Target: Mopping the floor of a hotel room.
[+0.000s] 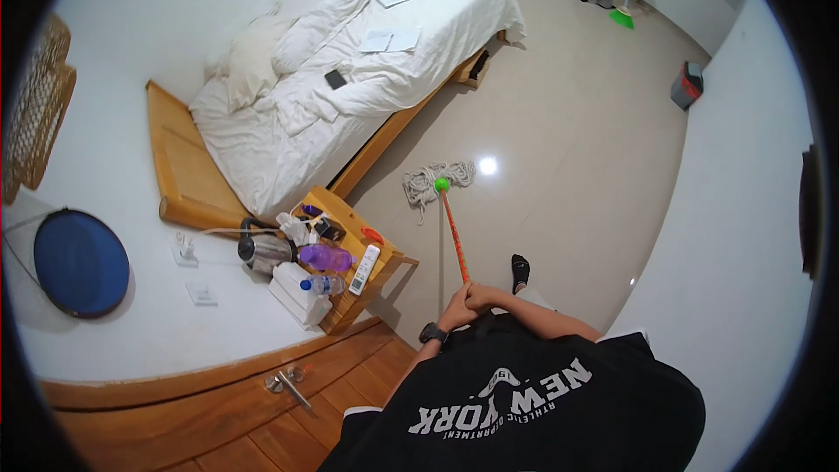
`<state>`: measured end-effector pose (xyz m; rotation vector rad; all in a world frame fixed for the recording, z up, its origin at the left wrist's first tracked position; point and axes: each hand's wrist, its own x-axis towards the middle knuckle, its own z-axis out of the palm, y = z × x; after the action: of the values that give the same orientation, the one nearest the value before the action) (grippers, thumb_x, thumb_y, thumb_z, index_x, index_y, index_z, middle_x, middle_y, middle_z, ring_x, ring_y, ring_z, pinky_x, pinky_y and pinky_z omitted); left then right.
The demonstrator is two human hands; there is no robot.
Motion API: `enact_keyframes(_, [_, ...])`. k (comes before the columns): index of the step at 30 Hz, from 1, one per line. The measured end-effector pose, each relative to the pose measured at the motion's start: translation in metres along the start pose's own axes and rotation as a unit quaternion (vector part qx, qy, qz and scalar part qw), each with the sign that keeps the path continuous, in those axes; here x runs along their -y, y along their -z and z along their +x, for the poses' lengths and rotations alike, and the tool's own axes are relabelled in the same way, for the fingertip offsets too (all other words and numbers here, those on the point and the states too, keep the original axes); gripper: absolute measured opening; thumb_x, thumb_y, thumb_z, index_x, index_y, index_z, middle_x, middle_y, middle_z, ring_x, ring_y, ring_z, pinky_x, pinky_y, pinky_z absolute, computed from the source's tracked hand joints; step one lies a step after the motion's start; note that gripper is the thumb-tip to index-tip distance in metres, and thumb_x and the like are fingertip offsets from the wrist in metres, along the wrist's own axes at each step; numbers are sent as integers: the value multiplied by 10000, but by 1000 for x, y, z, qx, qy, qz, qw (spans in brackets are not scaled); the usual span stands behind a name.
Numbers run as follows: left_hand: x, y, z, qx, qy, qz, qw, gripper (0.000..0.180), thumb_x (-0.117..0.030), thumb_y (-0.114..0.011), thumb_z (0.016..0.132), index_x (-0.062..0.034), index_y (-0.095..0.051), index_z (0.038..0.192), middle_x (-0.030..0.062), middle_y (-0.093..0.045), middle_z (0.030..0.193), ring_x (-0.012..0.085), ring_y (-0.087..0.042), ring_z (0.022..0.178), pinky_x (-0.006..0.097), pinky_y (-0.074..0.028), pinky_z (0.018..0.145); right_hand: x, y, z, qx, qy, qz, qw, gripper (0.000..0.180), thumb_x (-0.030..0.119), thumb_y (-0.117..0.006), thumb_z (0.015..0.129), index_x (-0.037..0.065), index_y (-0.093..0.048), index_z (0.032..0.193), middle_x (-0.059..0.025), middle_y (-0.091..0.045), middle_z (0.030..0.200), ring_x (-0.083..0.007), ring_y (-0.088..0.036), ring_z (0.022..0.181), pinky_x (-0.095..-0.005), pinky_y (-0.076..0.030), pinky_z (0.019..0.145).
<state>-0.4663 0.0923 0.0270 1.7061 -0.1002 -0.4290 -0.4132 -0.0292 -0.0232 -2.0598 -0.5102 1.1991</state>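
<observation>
On the floor (pixel 559 140) near the bed (pixel 472 13), mop head (pixel 442 171) lies forward and slightly left of left grip (pixel 454 311) and right grip (pixel 481 296), both wrapped round the handle (pixel 454 236), long axis running forward, right seemingly nearer.

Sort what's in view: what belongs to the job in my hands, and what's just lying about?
Belongs to the job:
- mop handle, gripped by your left hand and right hand
- string mop head, on the floor

Just lying about:
- nightstand: kettle, purple bottle, clear bottle, white remote
- bed: papers, dark flat object
</observation>
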Motion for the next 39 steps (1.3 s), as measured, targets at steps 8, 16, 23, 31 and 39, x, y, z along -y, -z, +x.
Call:
enact_keyframes(8, [-68,0,36,14,-32,30,999,607,-53,-700,623,-36,-499,1196,153,-638,990,239,-625,973,347,-487,848,52,86,-64,10,-62,35,997,434,306,-521,760,41,-685,1061,-207,-674,1048,-347,-654,971,-429,-525,816])
enact_keyframes(16, [-59,-19,73,36,-33,-15,999,588,-34,-698,658,-24,-487,1207,127,-593,1131,210,-560,1078,331,-451,928,40,119,-67,5,-91,-42,995,480,318,-535,733,95,-662,1139,-173,-663,1117,-330,-638,1034,-430,-512,862])
enact_keyframes(23, [-43,-37,105,-105,-85,89,987,496,6,-671,658,-35,-540,1135,157,-597,1102,292,-600,1036,358,-478,884,-5,129,-34,-76,-40,-57,995,411,324,-552,739,96,-681,1055,-171,-676,1050,-345,-653,959,-448,-516,837])
enact_keyframes(31, [-153,-35,89,-164,-1,192,968,426,-123,-709,656,-35,-588,1056,184,-642,910,366,-641,889,399,-508,768,50,174,-91,-50,54,25,997,386,304,-556,714,46,-677,973,-172,-692,915,-322,-667,822,-424,-521,717])
enact_keyframes(39, [-130,-32,166,-219,-84,310,921,402,-170,-685,650,-42,-608,1023,172,-650,949,391,-627,871,428,-510,722,-30,190,9,-88,197,164,963,256,185,-527,701,19,-666,835,-104,-646,699,-230,-591,575,-363,-464,507])
